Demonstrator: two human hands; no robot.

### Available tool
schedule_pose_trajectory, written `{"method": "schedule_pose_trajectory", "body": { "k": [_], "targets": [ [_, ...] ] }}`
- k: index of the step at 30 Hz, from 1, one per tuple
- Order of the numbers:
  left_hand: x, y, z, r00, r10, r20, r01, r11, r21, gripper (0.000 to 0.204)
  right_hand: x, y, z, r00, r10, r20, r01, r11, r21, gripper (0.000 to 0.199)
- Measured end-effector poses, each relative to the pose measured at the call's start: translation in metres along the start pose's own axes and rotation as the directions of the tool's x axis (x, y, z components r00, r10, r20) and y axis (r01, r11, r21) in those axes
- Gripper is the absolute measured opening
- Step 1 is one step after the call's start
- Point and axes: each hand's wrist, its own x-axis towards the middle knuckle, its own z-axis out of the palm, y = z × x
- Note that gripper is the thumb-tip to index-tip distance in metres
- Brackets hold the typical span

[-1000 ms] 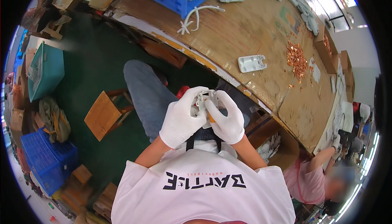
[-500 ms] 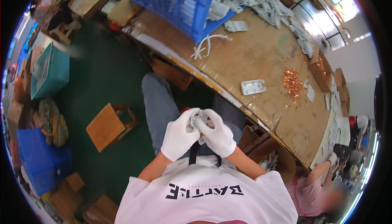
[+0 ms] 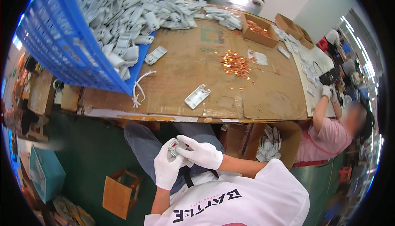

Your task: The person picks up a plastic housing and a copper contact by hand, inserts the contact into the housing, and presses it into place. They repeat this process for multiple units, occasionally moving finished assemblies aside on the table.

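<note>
Both my hands wear white gloves and meet above my lap, below the table edge. A small grey-white plastic housing (image 3: 175,147) is gripped between them, its far end showing hollow. My left hand (image 3: 167,168) wraps its fingers round the left side. From the right, my right hand (image 3: 205,155) presses thumb and fingers against the same piece; the gloves hide much of it. On the table in front lies a white plastic casing (image 3: 198,96), hollow side up. Farther back, another casing (image 3: 156,55) rests near a blue crate (image 3: 78,49).
Cardboard covers the table (image 3: 173,84). Small copper pieces (image 3: 235,64) lie heaped there, with more in a cardboard box (image 3: 259,31). White casings (image 3: 135,16) fill the tipped crate. White ties (image 3: 139,89) lie beside it. A wooden stool (image 3: 117,195) stands left; a co-worker (image 3: 327,135) sits right.
The view has swung toward the table and right, bringing more casings, the boxes and the co-worker into sight. My hands still hold the housing, its hollow end now more visible.
</note>
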Motion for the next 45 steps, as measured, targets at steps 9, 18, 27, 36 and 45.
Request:
{"method": "schedule_pose_trajectory", "body": {
  "k": [9,18,27,36,45],
  "targets": [
    [-0.013,-0.005,0.01,0.999,0.024,0.041,-0.021,0.998,-0.067,0.043,-0.015,-0.022,-0.009,0.957,0.285,0.054,-0.288,0.917,0.276,0.05],
    [-0.027,0.011,0.005,0.989,0.144,-0.013,-0.144,0.989,0.034,0.042,-0.016,-0.043,-0.025,0.936,0.321,0.146,-0.352,0.864,0.361,0.055],
    [0.015,0.0,0.029,0.987,0.145,0.075,-0.15,0.987,0.057,0.046,-0.017,0.0,-0.031,0.981,-0.121,-0.152,0.104,0.988,-0.117,0.032],
    [0.094,0.089,0.129,0.867,0.354,0.35,-0.393,0.918,0.046,0.075,-0.012,0.081,-0.141,0.755,-0.033,-0.654,-0.066,0.99,-0.126,0.035],
    [0.27,0.106,0.078,0.779,0.551,0.298,-0.325,-0.05,0.944,0.047,-0.14,0.388,-0.317,0.235,0.345,-0.909,-0.963,0.211,-0.169,0.039]
  ]
}}
